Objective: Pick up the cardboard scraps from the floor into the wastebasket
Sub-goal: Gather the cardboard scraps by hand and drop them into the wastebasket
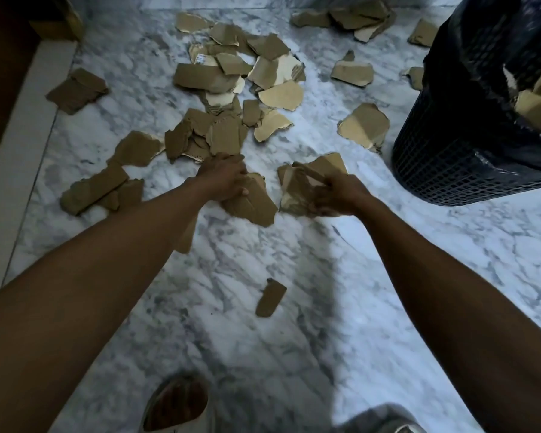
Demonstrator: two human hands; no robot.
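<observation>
Dozens of torn cardboard scraps (231, 89), flat, ragged-edged, brown or pale-faced, are strewn over the veined marble floor (294, 260) at centre and top of frame. The left hand (224, 179) is pressed, fingers curled, on a large scrap (253, 204); the right hand (334, 195) is closed around a gathered bundle (306, 179). Stacking flat before lifting is judged best, with the black mesh wastebasket (463, 151), bag-lined, at right.

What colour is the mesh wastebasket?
Dark blue mesh wastebasket, lined with a black plastic bag; head view.
</observation>
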